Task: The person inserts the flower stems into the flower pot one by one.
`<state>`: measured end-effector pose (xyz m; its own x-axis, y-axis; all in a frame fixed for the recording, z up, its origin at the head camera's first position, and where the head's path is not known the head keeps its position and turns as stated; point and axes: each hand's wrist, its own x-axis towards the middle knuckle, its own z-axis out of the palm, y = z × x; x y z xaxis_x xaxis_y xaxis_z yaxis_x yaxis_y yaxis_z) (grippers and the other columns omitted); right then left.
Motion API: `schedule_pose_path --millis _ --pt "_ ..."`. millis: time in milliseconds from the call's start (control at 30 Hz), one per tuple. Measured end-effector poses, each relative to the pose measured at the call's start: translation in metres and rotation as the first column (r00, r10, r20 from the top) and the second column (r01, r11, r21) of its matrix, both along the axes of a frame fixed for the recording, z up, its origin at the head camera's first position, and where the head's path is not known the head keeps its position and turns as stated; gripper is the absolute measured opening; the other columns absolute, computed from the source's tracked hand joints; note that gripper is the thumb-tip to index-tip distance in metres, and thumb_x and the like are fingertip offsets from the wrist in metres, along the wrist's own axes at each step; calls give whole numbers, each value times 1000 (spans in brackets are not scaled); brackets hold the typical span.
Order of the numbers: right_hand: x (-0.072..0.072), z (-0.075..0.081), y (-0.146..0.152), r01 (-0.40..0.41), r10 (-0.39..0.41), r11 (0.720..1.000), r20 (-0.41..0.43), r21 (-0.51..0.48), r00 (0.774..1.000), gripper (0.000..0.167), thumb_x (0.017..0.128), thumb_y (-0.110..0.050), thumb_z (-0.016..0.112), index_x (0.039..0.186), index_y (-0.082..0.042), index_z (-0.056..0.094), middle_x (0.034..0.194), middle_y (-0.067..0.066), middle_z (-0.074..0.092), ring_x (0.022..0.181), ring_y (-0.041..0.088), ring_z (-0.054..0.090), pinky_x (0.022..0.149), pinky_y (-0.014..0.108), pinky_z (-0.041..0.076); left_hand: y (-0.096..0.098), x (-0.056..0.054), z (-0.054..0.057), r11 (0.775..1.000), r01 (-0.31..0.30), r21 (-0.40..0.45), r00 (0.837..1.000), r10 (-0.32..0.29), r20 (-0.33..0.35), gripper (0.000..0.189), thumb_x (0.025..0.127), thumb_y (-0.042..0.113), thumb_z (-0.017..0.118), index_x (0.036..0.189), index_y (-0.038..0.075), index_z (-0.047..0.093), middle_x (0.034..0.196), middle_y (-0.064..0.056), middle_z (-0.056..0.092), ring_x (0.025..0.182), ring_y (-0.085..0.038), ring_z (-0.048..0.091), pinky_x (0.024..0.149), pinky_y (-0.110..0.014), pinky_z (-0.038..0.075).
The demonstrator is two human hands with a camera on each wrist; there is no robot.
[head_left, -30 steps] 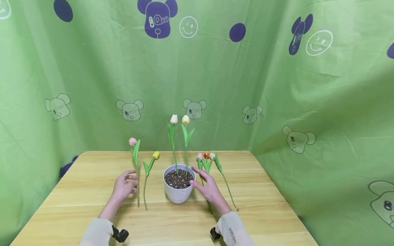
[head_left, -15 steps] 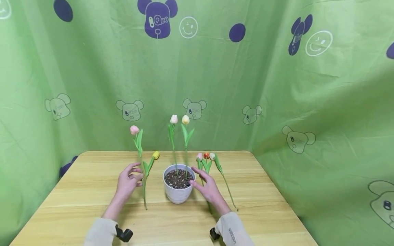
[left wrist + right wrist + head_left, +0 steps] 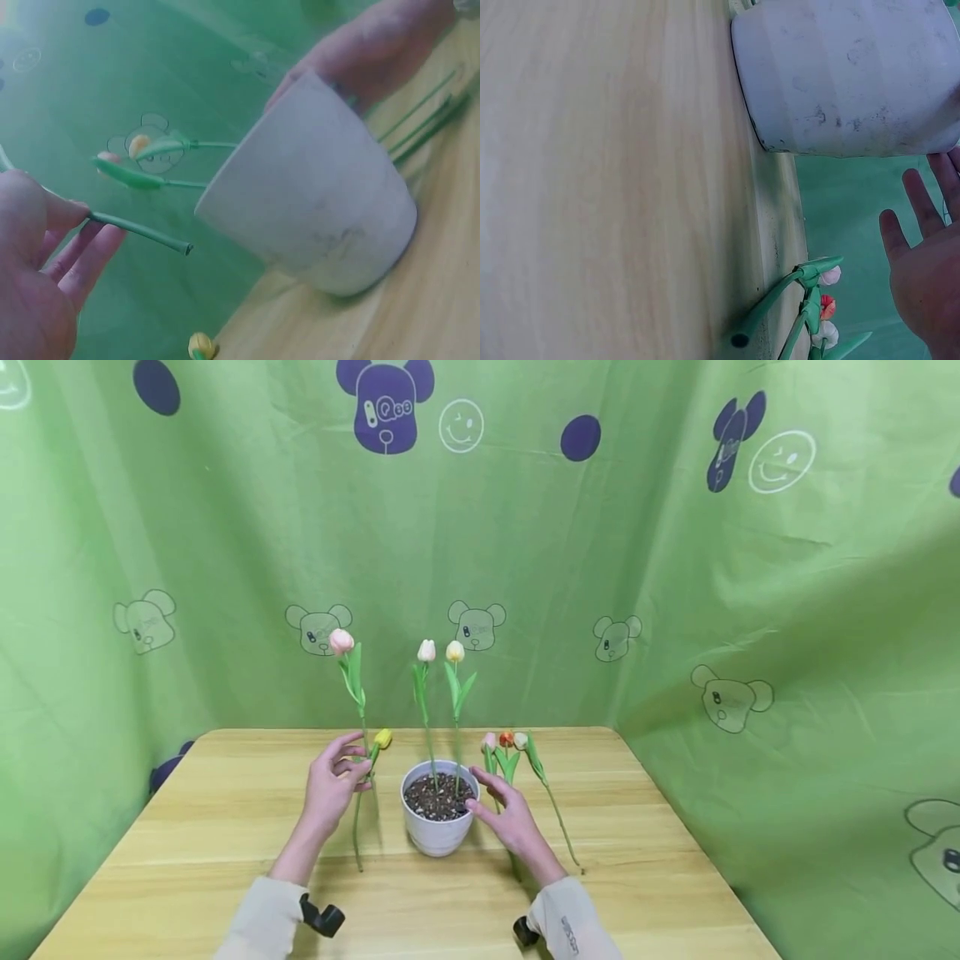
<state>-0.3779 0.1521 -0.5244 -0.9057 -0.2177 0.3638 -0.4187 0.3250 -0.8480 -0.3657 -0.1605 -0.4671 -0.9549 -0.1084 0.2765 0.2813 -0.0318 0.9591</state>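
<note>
My left hand [image 3: 333,781] pinches the green stem of a pink artificial tulip [image 3: 341,642], held upright left of the pot. In the left wrist view, the cut end of its stem [image 3: 142,229] sticks out past the thumb and fingers, pointing toward the pot. The white flowerpot [image 3: 435,839] is filled with dark, speckled soil [image 3: 427,806]. Two tulips stand in it, a whitish one [image 3: 427,651] and a cream-yellow one [image 3: 454,652]. At the pot's right rim rests my right hand [image 3: 510,817], thumb and index finger spread; its other fingers [image 3: 922,206] look extended in the right wrist view.
A yellow tulip [image 3: 382,739] lies on the wooden table [image 3: 187,827] behind the left hand. Right of the pot lie a pink tulip [image 3: 489,742], an orange one [image 3: 506,739] and a white one [image 3: 521,741]. A green curtain [image 3: 525,560] hangs around the table.
My left hand has lifted the pink tulip off the table and carried it up and to the right, over the yellow tulip. The right hand has stayed at the pot's rim.
</note>
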Motion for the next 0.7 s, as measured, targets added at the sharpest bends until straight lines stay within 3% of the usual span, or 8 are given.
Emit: schedule_pose_path --millis 200,333,700 --pt "2 -2 0 7 -7 1000 8 -6 1000 61 94 -22 77 150 -12 54 154 8 54 142 35 51 124 55 34 12 -2 11 999 15 32 999 -13 -48 56 93 -12 65 145 4 53 124 -26 59 82 -8 64 72 -33 67" --pt "1 -4 0 10 -10 1000 6 -19 1000 59 94 -18 77 148 -12 56 153 9 56 140 35 53 123 57 35 20 -6 14 999 26 44 998 -23 -63 57 93 -11 65 146 5 53 123 -26 60 83 -9 65 73 -34 67" --pt "1 0 0 -6 6 1000 7 8 1000 60 95 -22 76 150 -12 54 155 10 53 141 37 52 123 58 34 42 -24 7 997 27 69 997 -22 -70 56 93 -9 66 145 8 54 122 -21 61 89 -11 65 79 -39 67"
